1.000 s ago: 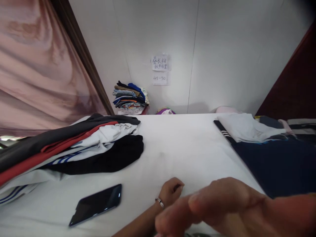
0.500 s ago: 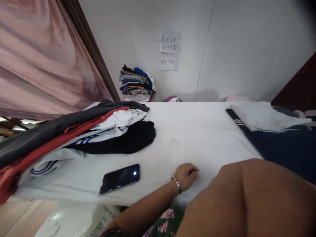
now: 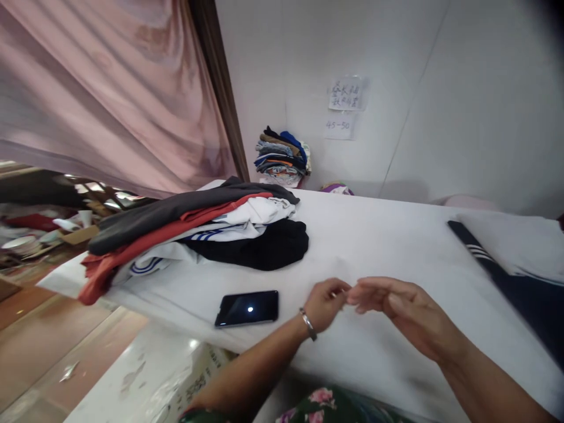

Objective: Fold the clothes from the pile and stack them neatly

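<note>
My left hand (image 3: 326,302), with a silver bracelet at its wrist, is over the front of the white-covered table (image 3: 374,247). Its fingers are curled in, and I see nothing held in them. My right hand (image 3: 396,302) comes in from the right with its fingers stretched out and nothing in it. The fingertips of both hands meet or nearly meet. Left of my left hand a dark phone (image 3: 249,309) lies on the cloth. Beyond the phone is a heap of clothes: a dark grey garment (image 3: 176,214), a red one (image 3: 185,229), white ones with blue stripes and a black one (image 3: 259,249).
On the right lies a navy garment with white stripes (image 3: 506,264), partly under a white garment (image 3: 524,238). Folded clothes are stacked (image 3: 282,155) beyond the far edge. Paper notes (image 3: 346,94) hang on the wall. A pink curtain (image 3: 132,88) and a white package (image 3: 145,370) are to the left.
My right hand has come down and left to meet my left hand, its fingers now showing. The view has turned, so the clothes and phone appear farther right.
</note>
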Tool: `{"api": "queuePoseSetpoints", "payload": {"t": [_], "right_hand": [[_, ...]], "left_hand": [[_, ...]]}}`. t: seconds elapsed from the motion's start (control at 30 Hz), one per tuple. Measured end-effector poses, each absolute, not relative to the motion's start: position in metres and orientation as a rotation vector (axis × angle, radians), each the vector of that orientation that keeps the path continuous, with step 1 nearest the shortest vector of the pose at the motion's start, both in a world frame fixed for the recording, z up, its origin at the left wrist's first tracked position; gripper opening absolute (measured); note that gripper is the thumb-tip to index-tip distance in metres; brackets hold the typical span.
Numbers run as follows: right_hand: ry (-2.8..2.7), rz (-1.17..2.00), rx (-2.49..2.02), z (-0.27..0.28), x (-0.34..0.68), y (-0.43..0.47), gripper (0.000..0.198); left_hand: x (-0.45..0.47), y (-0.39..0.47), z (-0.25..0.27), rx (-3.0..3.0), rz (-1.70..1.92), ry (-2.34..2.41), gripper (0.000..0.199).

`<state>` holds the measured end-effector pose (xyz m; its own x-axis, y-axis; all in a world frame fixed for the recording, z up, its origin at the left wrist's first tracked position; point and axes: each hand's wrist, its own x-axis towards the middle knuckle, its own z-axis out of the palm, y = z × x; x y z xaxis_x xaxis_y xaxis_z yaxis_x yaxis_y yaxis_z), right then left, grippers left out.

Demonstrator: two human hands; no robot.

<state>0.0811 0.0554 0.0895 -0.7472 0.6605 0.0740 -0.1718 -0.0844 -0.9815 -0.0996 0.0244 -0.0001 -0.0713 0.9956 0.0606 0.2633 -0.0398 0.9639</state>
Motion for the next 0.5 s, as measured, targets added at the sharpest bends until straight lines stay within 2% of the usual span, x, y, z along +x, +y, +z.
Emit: {"api": "queuePoseSetpoints", "payload": {"t": [0.07, 0.2, 0.33, 0.5], "right_hand": [[-1.550, 1.695, -0.959, 0.059, 0.093, 0.067, 0.027], [-1.550, 1.448, -1.206, 0.002, 0.124, 0.077, 0.028], [-1.676, 1.243, -1.343, -0.029, 0.135, 0.076, 0.028], [-1.755, 1.040, -1.414, -0.042, 0.126, 0.069, 0.028]], "left_hand": [[-0.142, 0.031, 0.018, 1.530, 1.390, 1.555, 0.013], [-0.243, 0.045, 0.061, 1.763, 1.510, 2.191, 0.021], [-0.322, 0.055, 0.093, 1.764, 1.265, 2.729, 0.028], [-0.376, 0.072, 0.102, 1.748, 0.810, 3.036, 0.033]]}}
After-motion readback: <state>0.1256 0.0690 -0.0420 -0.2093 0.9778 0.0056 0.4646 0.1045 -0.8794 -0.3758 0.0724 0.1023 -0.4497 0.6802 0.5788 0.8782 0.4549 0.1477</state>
